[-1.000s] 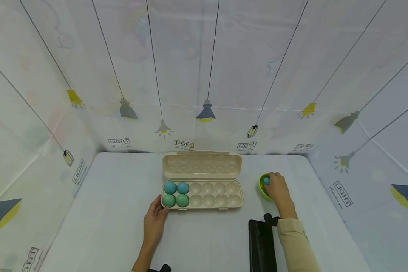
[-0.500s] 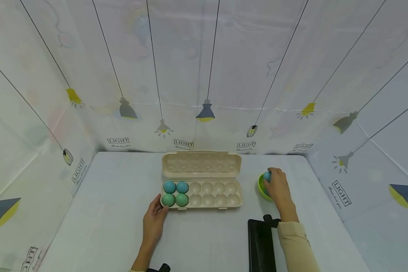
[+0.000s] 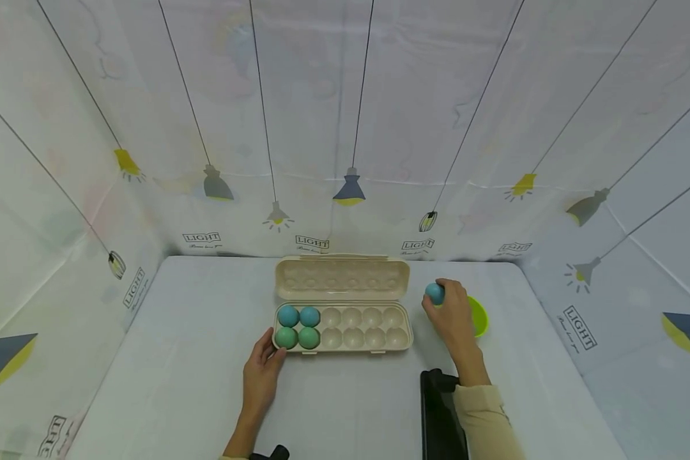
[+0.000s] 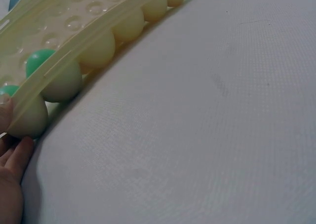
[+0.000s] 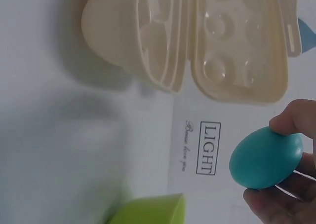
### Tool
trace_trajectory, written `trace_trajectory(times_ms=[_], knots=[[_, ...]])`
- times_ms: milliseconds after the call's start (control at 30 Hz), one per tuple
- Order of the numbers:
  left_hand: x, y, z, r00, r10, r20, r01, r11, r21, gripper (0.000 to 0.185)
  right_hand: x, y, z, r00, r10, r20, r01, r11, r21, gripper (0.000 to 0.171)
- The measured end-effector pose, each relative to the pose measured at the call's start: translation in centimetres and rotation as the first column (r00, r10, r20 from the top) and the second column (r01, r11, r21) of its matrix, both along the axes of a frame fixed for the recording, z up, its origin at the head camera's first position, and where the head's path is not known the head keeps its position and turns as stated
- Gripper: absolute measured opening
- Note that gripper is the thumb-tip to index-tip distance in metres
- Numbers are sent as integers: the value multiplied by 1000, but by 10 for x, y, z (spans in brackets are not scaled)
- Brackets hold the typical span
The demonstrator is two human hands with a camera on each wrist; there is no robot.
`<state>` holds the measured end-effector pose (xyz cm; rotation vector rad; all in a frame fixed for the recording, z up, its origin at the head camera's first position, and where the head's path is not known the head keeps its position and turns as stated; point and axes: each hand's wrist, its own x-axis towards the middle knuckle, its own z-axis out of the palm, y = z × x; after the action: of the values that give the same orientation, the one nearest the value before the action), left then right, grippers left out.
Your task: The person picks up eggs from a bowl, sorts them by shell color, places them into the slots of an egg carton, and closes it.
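Note:
A beige plastic egg carton (image 3: 374, 353) lies with its lid (image 3: 342, 296) folded back. Two blue eggs (image 3: 299, 316) fill the back cups at its left end, and two green eggs (image 3: 297, 338) sit in front of them. My left hand (image 3: 261, 370) holds the carton's left front corner, the thumb (image 4: 5, 113) on the rim and the fingers (image 4: 19, 157) lower down. Between thumb and fingertips, my right hand (image 3: 454, 319) pinches another blue egg (image 5: 266, 158) in the air, left of a lime-green bowl (image 3: 480, 317). The hand hides part of that bowl, and its inside cannot be made out.
A black flat oblong object (image 3: 439, 415) lies near the front of the white table (image 3: 178, 358), beside the right forearm. Behind and at both sides stand walls of cloth (image 3: 299, 128) printed with lamps. The raised lid stands close to the back wall.
My right hand has lifted the blue egg out of the lime-green bowl and carried it left, towards the carton. The left hand stays at the carton's corner.

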<state>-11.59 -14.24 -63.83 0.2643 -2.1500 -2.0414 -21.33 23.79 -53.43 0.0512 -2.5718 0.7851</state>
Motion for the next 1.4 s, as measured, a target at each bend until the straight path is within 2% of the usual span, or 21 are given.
trace_trajectory(times_ms=[167, 467, 600, 833, 1000, 1267, 1400], knots=[[0, 0, 0, 1000, -1, 1, 1, 1000, -4, 59, 6, -24, 2, 995, 79, -59, -80, 997, -12, 39], [0, 0, 0, 1000, 3, 12, -3, 1000, -11, 59, 7, -70, 2, 971, 224, -78, -228, 973, -48, 38], [0, 0, 1, 1000, 9, 23, -8, 1000, -15, 59, 7, -90, -2, 959, 270, -85, -273, 961, -32, 39], [0, 0, 2, 1000, 12, 21, -12, 1000, -3, 59, 6, -122, -14, 939, 343, -43, -342, 939, 8, 37], [0, 1, 2, 999, 14, 33, -14, 1000, 0, 58, 7, -139, -23, 920, 392, 7, -392, 920, -4, 37], [-1, 0, 1, 1000, 11, 27, -11, 1000, -14, 58, 10, -156, -30, 904, 402, 144, -411, 911, 33, 39], [-1, -1, 0, 1000, 9, 21, -9, 1000, -15, 58, 10, -161, -35, 896, 405, 182, -418, 908, 40, 39]])
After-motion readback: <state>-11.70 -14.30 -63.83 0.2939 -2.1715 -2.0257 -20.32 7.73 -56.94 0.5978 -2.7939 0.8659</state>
